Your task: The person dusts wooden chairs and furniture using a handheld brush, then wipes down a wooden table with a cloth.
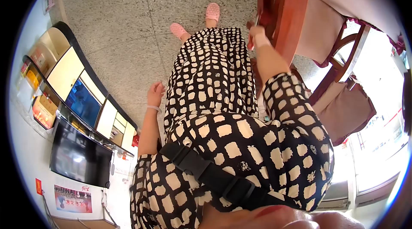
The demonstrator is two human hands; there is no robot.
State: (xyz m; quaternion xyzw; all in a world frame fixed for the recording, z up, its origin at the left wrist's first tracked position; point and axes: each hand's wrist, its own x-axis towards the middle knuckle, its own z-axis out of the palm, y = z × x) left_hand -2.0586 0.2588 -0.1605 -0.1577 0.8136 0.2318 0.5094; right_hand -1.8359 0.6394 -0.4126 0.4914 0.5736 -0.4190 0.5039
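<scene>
My left hand (156, 93) hangs beside the black-and-cream patterned dress (210, 74), with a pale band at its wrist. Its fingers are loosely bent, slightly apart, and nothing shows in them. On the other side, my right hand (259, 38) reaches forward beside dark reddish-brown wooden furniture (292, 14). Those fingers are closed around a small reddish-brown thing, too blurred to name. Whether it is part of the furniture I cannot tell.
Pink slippers (212, 12) stand on the speckled floor (107, 10). To the left, a cabinet (64, 74) runs along the wall below a television (79, 154). Fabric-covered wooden chairs (343, 108) are on the right. A black buckled strap (193, 162) crosses my chest.
</scene>
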